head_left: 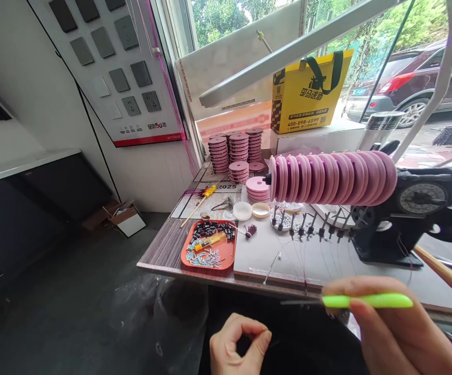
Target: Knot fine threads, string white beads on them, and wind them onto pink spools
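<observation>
My left hand (238, 346) is below the table's front edge, thumb and forefinger pressed together. Whatever lies in that pinch is too small to make out. At the lower right, my right hand (409, 333) grips a slim tool with a fluorescent green handle (386, 300). Its thin shaft points left, above my left hand and apart from it. Behind the tool, a row of pink spools (331, 178) sits on the shaft of a black winding machine (421, 200). Fine lines hang from small black pieces (302, 228) below the spools.
An orange tray (228, 260) holds black and silvery small parts and a yellow tube. Stacked pink spools (239, 148) stand behind, near a yellow bag (312, 99). A white lamp arm (288, 60) crosses above. A wooden handle (444, 276) lies at the right. A clear plastic bag (181, 312) hangs below the table.
</observation>
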Demonstrator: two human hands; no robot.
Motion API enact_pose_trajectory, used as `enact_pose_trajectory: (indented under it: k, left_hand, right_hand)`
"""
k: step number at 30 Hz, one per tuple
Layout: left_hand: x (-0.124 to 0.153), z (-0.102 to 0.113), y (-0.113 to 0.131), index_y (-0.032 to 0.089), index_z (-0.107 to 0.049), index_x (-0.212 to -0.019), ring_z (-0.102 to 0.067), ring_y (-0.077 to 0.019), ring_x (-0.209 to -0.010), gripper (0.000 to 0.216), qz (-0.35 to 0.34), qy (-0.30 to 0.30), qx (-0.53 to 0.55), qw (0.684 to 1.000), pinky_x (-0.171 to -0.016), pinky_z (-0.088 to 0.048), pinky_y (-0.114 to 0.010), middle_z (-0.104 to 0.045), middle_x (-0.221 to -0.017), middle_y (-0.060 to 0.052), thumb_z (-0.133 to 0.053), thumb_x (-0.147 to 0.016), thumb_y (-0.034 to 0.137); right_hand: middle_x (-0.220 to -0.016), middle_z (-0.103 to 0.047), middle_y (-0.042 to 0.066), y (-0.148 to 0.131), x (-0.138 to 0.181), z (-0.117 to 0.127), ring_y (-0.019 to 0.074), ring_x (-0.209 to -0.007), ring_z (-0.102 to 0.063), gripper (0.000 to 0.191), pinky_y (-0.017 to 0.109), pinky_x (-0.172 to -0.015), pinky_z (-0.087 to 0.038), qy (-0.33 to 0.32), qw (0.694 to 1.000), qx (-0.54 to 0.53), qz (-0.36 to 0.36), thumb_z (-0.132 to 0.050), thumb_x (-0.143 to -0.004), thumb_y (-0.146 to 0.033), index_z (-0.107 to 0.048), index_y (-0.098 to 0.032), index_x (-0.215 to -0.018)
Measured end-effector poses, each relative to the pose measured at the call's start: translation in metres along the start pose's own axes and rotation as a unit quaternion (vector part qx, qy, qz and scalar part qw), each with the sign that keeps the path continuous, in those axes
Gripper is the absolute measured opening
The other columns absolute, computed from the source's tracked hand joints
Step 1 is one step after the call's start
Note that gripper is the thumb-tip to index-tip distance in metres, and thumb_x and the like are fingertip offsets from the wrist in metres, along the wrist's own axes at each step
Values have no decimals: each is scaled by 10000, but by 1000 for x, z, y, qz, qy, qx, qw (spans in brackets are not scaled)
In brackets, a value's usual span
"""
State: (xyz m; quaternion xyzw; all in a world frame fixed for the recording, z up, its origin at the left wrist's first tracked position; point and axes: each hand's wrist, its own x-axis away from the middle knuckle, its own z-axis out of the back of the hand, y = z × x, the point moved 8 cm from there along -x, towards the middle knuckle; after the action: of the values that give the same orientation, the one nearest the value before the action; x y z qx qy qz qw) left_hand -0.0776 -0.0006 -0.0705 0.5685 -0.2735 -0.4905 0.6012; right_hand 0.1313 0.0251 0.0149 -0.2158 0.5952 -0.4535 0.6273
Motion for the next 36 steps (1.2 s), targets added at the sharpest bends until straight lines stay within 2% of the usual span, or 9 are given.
enact_pose_trajectory:
  k: [4, 7, 13, 16, 19, 22, 25, 27, 36]
  left_hand:
    - [1, 0, -16, 189, -665, -530, -544, -119, -509, 149, 100, 22, 65, 993, -537, -423, -195, -620, -500, 8, -747, -535, 314]
    - [2, 0, -20, 180, -665, -512, -535, -110, -500, 173, 137, 40, 88, 986, -534, -420, -185, -619, -484, 7, -773, -488, 313]
    - [2, -1, -20, 172, -671, -505, -533, -91, -490, 202, 171, 39, 120, 977, -524, -411, -162, -631, -476, -3, -799, -447, 317]
    - [2, -5, -20, 163, -666, -500, -526, -79, -474, 216, 184, 27, 149, 971, -503, -397, -151, -629, -473, -9, -801, -464, 328]
    - [-1, -10, -19, 151, -641, -474, -513, -64, -497, 240, 179, 30, 245, 953, -501, -384, -138, -617, -510, -1, -815, -457, 316]
    - [0, -14, -28, 145, -620, -477, -477, -31, -490, 236, 216, 43, 367, 904, -495, -372, -123, -577, -564, 37, -831, -439, 243]
    - [6, -23, -40, 159, -647, -530, -458, -23, -448, 203, 298, 21, 436, 849, -478, -380, -135, -553, -552, 49, -829, -453, 201]
    - [8, -28, -41, 161, -657, -545, -459, -31, -440, 189, 319, 1, 458, 830, -475, -388, -143, -538, -507, 46, -826, -467, 195]
    - [9, -33, -35, 143, -642, -552, -445, -27, -447, 206, 319, 4, 471, 822, -473, -363, -120, -532, -482, 35, -824, -479, 209]
  right_hand:
    - [-901, -642, 37, 7, -18, -37, 160, -804, -610, 156, 245, -678, -493, -126, 983, 50, 125, -485, -847, -167, -528, -243, -976]
    - [-913, -652, 55, 17, -27, -66, 170, -879, -591, 175, 290, -750, -484, -205, 957, 83, 186, -455, -852, -116, -565, -202, -957]
    - [-779, -671, 65, 42, -46, -90, 217, -793, -601, 209, 382, -739, -466, -262, 923, 242, 144, -434, -797, -32, -613, -138, -825]
    - [-825, -661, 78, 38, -46, -87, 238, -812, -578, 221, 402, -738, -446, -257, 914, 280, 141, -420, -795, -27, -610, -141, -791]
    - [-891, -631, 76, 16, -26, -79, 212, -819, -540, 179, 350, -711, -435, -218, 937, 209, 174, -431, -825, -84, -590, -162, -802]
    - [-789, -609, 28, 2, 7, -78, 164, -738, -509, 106, 275, -640, -422, -228, 953, 101, 173, -495, -803, -130, -572, -196, -773]
    - [-748, -614, -4, -2, 33, -81, 160, -703, -493, 118, 265, -610, -411, -226, 953, 82, 185, -621, -684, -145, -580, -221, -764]
    - [-729, -618, -18, 1, 40, -85, 153, -684, -492, 166, 256, -590, -404, -229, 952, 82, 186, -671, -639, -148, -584, -226, -758]
    - [-662, -604, -23, 9, 43, -89, 146, -662, -491, 120, 255, -576, -381, -243, 956, 55, 152, -612, -711, -109, -567, -218, -733]
